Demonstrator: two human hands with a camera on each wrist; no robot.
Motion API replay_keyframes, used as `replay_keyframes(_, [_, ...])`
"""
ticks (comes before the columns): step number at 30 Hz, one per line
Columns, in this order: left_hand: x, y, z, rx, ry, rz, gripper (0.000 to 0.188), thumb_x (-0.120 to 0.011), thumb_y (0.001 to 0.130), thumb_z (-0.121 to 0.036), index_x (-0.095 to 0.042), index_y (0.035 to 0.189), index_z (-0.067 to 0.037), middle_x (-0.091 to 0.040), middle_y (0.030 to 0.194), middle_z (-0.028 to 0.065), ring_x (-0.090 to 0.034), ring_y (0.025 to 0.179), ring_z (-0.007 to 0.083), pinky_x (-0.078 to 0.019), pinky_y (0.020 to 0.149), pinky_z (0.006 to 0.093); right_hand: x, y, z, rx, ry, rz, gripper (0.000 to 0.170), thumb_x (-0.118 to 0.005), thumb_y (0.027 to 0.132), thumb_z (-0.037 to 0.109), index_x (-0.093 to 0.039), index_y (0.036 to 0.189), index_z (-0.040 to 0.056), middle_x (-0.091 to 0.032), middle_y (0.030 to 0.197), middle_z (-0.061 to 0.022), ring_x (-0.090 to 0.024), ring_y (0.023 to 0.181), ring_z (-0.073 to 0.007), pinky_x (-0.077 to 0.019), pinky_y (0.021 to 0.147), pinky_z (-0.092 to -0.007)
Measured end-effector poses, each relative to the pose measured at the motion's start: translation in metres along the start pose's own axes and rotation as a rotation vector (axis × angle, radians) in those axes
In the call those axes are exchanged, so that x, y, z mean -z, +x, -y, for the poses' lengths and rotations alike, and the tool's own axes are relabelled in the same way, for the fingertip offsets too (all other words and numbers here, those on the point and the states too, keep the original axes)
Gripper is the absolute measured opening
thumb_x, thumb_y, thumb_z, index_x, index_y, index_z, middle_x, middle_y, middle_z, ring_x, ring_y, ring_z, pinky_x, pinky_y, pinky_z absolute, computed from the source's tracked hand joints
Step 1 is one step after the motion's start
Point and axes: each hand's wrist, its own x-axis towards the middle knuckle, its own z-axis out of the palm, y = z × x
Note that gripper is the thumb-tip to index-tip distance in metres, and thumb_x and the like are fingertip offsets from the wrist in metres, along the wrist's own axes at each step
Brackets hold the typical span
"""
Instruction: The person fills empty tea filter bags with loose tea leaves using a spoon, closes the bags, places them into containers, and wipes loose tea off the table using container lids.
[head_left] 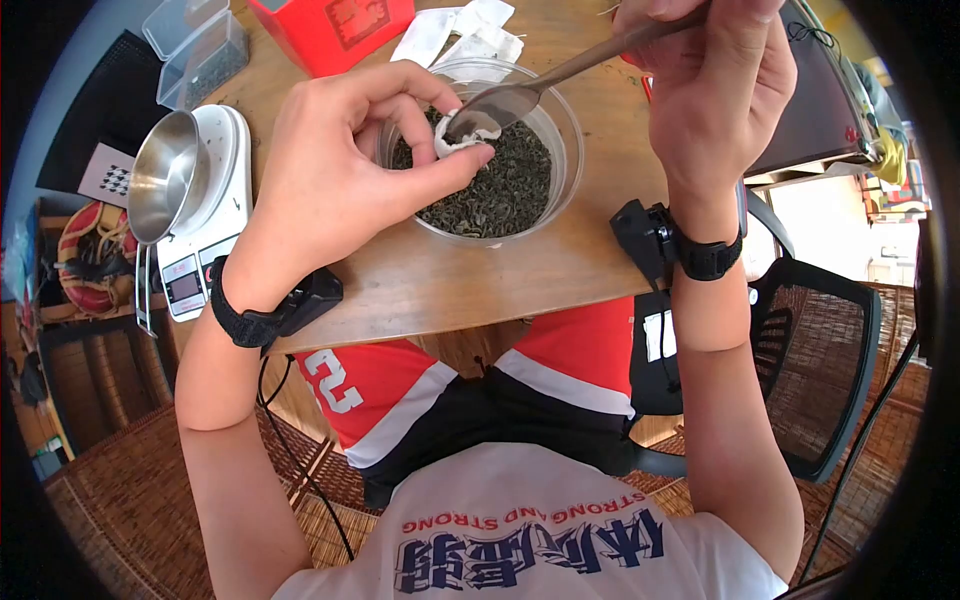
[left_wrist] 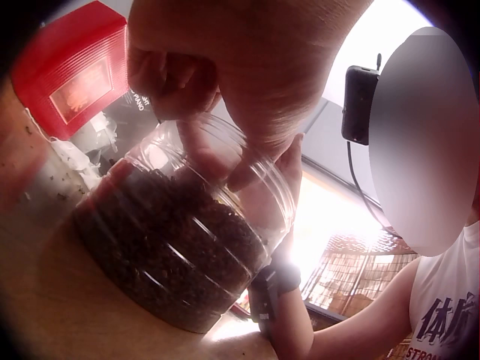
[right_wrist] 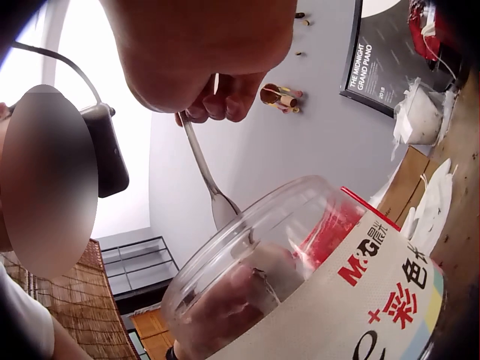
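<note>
My left hand [head_left: 345,170] pinches a small white tea bag [head_left: 447,142] between thumb and fingers, its mouth held apart. The bag is over a clear round plastic jar [head_left: 568,150] partly filled with dark dried tea leaves [head_left: 495,200]. From the upper right, my right hand [head_left: 720,95] grips a spoon [head_left: 610,48] by its handle. The spoon's bowl slants down into the bag's mouth, where some dark leaf shows. In the right wrist view the spoon [right_wrist: 199,154] reaches over the jar's rim, and the left fingers [right_wrist: 232,300] appear through the clear wall.
A white digital scale [head_left: 230,150] bearing a steel pan [head_left: 165,175] stands left of the jar. Behind are a red box [head_left: 325,40], more white bags [head_left: 440,35] and a clear lidded container [head_left: 205,70]. The table's front edge [head_left: 470,320] lies close to the person's lap.
</note>
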Motion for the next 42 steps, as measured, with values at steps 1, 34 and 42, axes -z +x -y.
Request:
replay_keyframes(1, [0.001, 0.000, -0.001, 0.010, -0.014, 0.007, 0.033, -0.086, 0.079, -0.009, -0.071, 0.106, 0.001, -0.057, 0.069, -0.0098, -0.037, 0.060, -0.0045, -0.0222, 0.053, 0.0181, 0.003, 0.002, 0.001, 0.003, 0.001, 0.001, 0.048, -0.039, 0.113, 0.040, -0.057, 0.085, 0.0054, -0.053, 0.069, -0.0010, -0.040, 0.053, -0.0030, -0.0310, 0.049, -0.0189])
replay_keyframes(34, [0.004, 0.003, 0.007, -0.019, 0.015, 0.041, 0.024, -0.086, 0.080, -0.009, -0.071, 0.097, -0.003, -0.071, 0.078, -0.0071, -0.041, 0.062, -0.0066, -0.0224, 0.052, 0.0181, -0.007, 0.005, -0.003, -0.720, -0.198, 0.280, 0.038, -0.065, 0.104, 0.026, -0.066, 0.075, 0.0017, -0.054, 0.060, 0.0072, -0.044, 0.057, -0.0005, -0.0331, 0.053, -0.0206])
replay_keyframes(42, [0.007, 0.003, -0.004, -0.012, 0.052, 0.047, 0.021, -0.086, 0.078, -0.008, -0.069, 0.090, -0.005, -0.069, 0.070, -0.0063, -0.029, 0.052, -0.0042, -0.0183, 0.048, 0.0202, -0.007, 0.008, -0.004, -0.682, -0.345, 0.353, 0.021, -0.076, 0.095, 0.018, -0.066, 0.090, -0.0007, -0.046, 0.059, 0.0066, -0.037, 0.055, -0.0019, -0.0284, 0.051, -0.0233])
